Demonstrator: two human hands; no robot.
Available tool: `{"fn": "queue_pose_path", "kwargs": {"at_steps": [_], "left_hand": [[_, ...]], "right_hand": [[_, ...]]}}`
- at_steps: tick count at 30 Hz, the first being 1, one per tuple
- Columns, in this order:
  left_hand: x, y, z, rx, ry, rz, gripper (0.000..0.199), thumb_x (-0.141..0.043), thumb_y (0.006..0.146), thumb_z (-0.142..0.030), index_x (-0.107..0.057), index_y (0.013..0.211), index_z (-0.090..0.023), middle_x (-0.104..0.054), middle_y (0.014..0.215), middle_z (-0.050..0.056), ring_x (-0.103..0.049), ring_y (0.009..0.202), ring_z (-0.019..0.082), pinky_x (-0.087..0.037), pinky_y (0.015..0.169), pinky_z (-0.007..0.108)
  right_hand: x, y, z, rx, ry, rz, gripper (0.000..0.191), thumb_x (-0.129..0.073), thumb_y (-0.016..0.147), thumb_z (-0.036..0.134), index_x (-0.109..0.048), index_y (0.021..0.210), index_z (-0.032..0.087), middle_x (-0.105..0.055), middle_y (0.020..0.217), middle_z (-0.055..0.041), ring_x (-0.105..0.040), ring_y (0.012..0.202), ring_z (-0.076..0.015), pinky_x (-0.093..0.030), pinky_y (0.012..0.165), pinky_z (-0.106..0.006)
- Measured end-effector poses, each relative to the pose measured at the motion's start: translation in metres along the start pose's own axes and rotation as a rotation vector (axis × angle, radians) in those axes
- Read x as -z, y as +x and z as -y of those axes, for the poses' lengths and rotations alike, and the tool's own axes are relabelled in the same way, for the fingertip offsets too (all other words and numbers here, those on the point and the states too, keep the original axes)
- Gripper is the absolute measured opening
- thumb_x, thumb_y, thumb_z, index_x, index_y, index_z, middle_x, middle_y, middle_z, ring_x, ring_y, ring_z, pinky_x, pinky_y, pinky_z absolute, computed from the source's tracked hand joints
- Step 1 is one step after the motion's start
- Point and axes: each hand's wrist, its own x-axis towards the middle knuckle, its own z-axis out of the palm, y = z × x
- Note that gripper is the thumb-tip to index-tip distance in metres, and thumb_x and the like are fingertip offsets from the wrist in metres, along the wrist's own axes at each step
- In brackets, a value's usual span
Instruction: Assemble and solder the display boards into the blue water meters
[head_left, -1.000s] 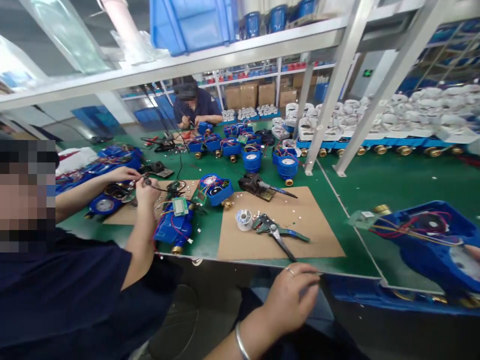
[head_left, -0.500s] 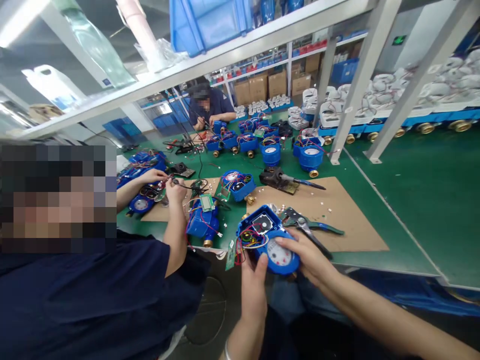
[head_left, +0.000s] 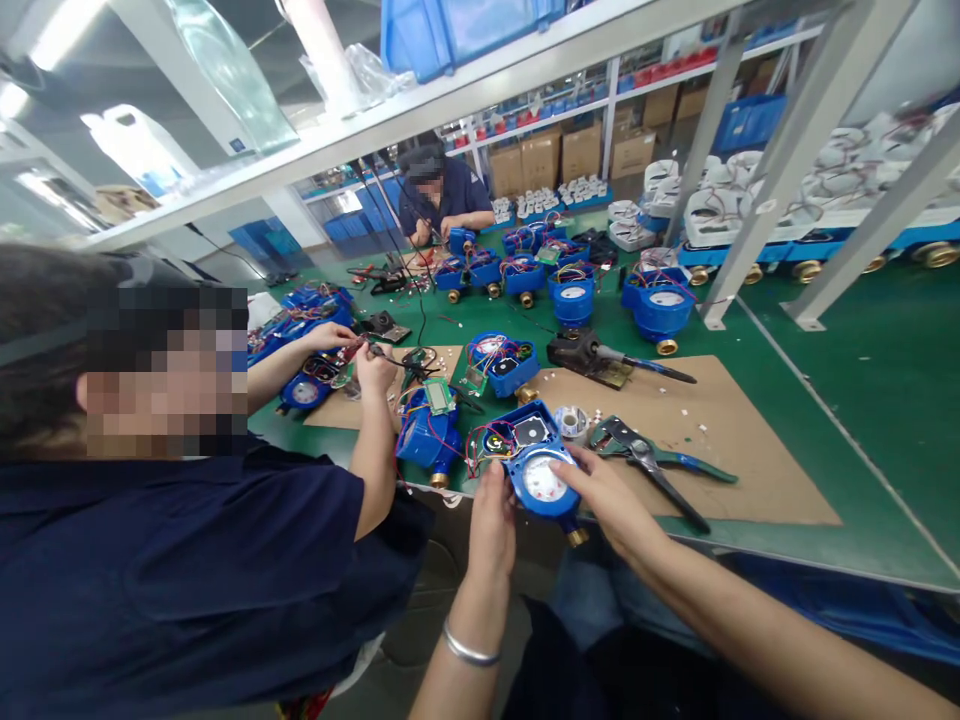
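On the green workbench (head_left: pixel 825 340) at lower centre of the frame, left hand (head_left: pixel 491 520) and right hand (head_left: pixel 604 495), fingers curled, together grip a blue water meter (head_left: pixel 536 470) beside pliers (head_left: pixel 652 462)

The meter (head_left: pixel 541 478) sits at the counter's (head_left: pixel 825 420) near edge, pliers (head_left: pixel 652 462) to its right (on cardboard (head_left: pixel 750 450)), soldering iron (head_left: pixel 607 357) behind.

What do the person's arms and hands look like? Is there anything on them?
Both arms are bare, with no sleeves or gloves in view. The left hand has a thin silver bangle round its wrist. The right hand wears nothing that shows here, and that forearm is bare all the way to the picture's edge.
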Motion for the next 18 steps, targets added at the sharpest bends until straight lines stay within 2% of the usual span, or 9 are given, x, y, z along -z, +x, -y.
{"fn": "queue_pose_path", "kwargs": {"at_steps": [4,6,7,11,13,15,18], "left_hand": [[0.013,0.012,-0.015,0.116,-0.144,-0.192,0.056,-0.043,0.087,-0.061,-0.061,0.106,-0.012,-0.062,0.118,0.018,-0.06,0.111,0.023,-0.049,0.093,0.031],[0.018,0.019,-0.022,0.14,-0.199,-0.22,0.055,-0.042,0.088,-0.06,-0.061,0.101,-0.01,-0.064,0.11,0.021,-0.063,0.104,0.025,-0.051,0.091,0.036],[0.019,0.023,-0.024,0.124,-0.213,-0.231,0.048,-0.044,0.09,-0.054,-0.061,0.099,-0.01,-0.065,0.105,0.02,-0.065,0.099,0.025,-0.051,0.09,0.038],[0.015,0.023,-0.027,-0.041,-0.214,-0.291,0.016,-0.052,0.09,-0.025,-0.061,0.097,-0.014,-0.068,0.097,0.012,-0.067,0.089,0.019,-0.049,0.093,0.039],[0.008,0.015,-0.026,-0.155,-0.207,-0.285,0.015,-0.055,0.089,-0.024,-0.062,0.099,-0.015,-0.068,0.102,0.01,-0.067,0.093,0.018,-0.047,0.097,0.037],[0.001,0.003,-0.028,-0.275,-0.191,-0.208,0.019,-0.057,0.088,-0.027,-0.062,0.103,-0.015,-0.067,0.109,0.013,-0.065,0.102,0.021,-0.045,0.099,0.038],[-0.008,-0.011,-0.033,-0.399,-0.153,-0.089,0.024,-0.058,0.087,-0.028,-0.061,0.108,-0.015,-0.064,0.116,0.016,-0.061,0.111,0.025,-0.042,0.103,0.043]], "right_hand": [[0.0,-0.002,0.006,0.009,-0.055,0.02,0.051,-0.066,0.078,0.045,-0.058,0.118,0.014,-0.066,0.118,-0.0103,-0.064,0.105,-0.0276,-0.049,0.093,-0.037],[0.0,-0.003,0.009,0.02,-0.084,0.028,0.051,-0.065,0.078,0.046,-0.059,0.118,0.015,-0.066,0.118,-0.0097,-0.063,0.107,-0.0275,-0.048,0.095,-0.037],[0.001,-0.003,0.011,0.024,-0.096,0.035,0.051,-0.065,0.078,0.047,-0.06,0.118,0.015,-0.066,0.118,-0.0095,-0.062,0.108,-0.0276,-0.048,0.096,-0.037],[0.004,-0.005,0.013,0.027,-0.167,0.003,0.053,-0.061,0.08,0.054,-0.063,0.117,0.016,-0.064,0.121,-0.0092,-0.058,0.116,-0.0284,-0.043,0.102,-0.04],[0.007,-0.006,0.011,0.055,-0.225,-0.055,0.055,-0.058,0.081,0.057,-0.063,0.118,0.016,-0.061,0.126,-0.0088,-0.052,0.122,-0.0278,-0.036,0.109,-0.041],[0.01,-0.006,0.006,0.091,-0.261,-0.083,0.055,-0.055,0.082,0.059,-0.063,0.118,0.017,-0.058,0.131,-0.0079,-0.048,0.127,-0.0265,-0.029,0.113,-0.041],[0.016,-0.005,0.0,0.121,-0.29,-0.114,0.056,-0.052,0.083,0.061,-0.064,0.118,0.019,-0.056,0.133,-0.0068,-0.045,0.129,-0.0262,-0.026,0.114,-0.042]]}}
